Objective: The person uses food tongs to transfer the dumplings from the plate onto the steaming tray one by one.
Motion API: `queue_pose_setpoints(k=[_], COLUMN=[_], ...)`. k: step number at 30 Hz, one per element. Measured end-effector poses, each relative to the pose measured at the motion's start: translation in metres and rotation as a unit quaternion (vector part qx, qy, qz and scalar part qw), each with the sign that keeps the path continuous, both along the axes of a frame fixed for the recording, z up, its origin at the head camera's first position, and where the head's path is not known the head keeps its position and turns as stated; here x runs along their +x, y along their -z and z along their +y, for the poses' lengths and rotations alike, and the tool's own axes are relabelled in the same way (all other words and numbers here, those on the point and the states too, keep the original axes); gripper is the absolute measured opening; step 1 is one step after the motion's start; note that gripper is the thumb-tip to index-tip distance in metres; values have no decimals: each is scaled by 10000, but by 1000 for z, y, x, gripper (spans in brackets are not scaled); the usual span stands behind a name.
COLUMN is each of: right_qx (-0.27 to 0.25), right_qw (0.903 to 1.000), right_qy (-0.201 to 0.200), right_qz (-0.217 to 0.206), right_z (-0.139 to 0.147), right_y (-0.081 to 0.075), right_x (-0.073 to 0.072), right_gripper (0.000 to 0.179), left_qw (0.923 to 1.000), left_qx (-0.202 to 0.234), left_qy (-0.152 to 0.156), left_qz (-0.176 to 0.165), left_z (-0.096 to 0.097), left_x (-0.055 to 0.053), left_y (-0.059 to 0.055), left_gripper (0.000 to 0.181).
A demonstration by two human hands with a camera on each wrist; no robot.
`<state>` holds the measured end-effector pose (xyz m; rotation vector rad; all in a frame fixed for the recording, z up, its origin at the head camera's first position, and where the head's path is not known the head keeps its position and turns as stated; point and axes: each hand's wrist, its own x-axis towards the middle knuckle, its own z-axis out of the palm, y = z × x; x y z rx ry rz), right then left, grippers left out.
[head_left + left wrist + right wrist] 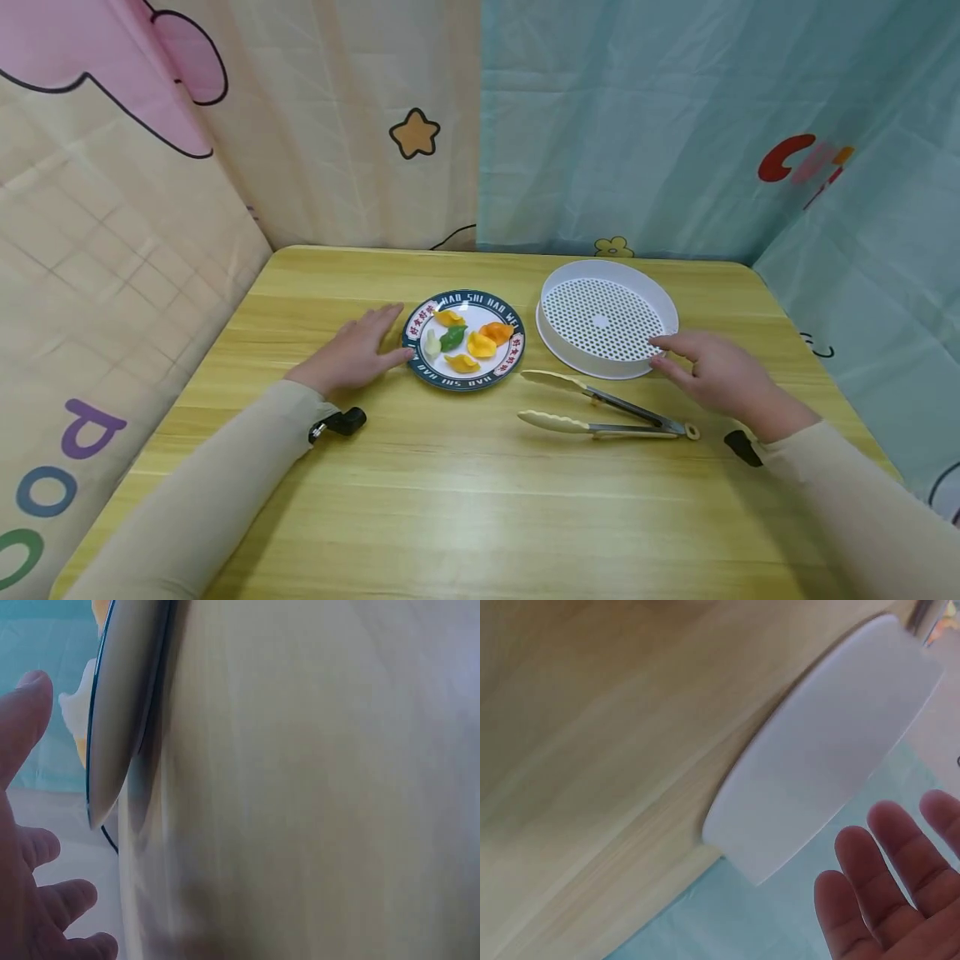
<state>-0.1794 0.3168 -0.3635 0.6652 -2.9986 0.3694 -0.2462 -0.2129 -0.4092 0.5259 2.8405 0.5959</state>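
Observation:
A round plate (459,385) with a dark blue lettered rim bears several small dumpling-shaped pieces in yellow, orange, green and white. My left hand (358,350) is at the plate's left side, fingers spread and holding nothing; in the left wrist view its thumb appears apart from the plate's edge (124,712). To the right stands a white round steamer basket (555,346) with a perforated floor. My right hand (716,375) hovers by its right front rim, fingers extended; the right wrist view shows a gap between fingers and basket wall (825,750).
Tongs (637,414) with cream tips lie spread on the wooden table (450,500), in front of the basket, their tips pointing left. Printed curtains (622,125) hang behind the table and along both sides.

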Motion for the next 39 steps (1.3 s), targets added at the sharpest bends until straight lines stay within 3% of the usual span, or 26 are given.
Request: queue_pose_setpoints(k=[6, 10, 15, 21, 30, 39], right_qx=[-112, -152, -301, -149, 242, 315], right_qw=[9989, 9954, 9897, 9861, 9874, 9879], right_qy=[-425, -700, -859, -966, -731, -854], right_qz=[-178, -635, -1104, -1344, -1382, -1255], right_z=[-10, -12, -13, -15, -18, -22], right_y=[1, 5, 10, 18, 26, 31], right_x=[13, 18, 21, 25, 27, 25], right_gripper=[51, 70, 92, 99, 86, 59], left_qw=[9999, 9994, 9988, 9982, 9977, 9966], left_qx=[58, 56, 13, -74, 10, 131], left_qy=[105, 69, 60, 93, 117, 17], left_qz=[-95, -348, -489, -587, -672, -813], left_z=[5, 7, 9, 11, 11, 8], left_x=[-5, -5, -7, -9, -8, -5], left_y=[8, 9, 10, 10, 7, 10], left_gripper=[100, 102, 104, 101, 99, 100])
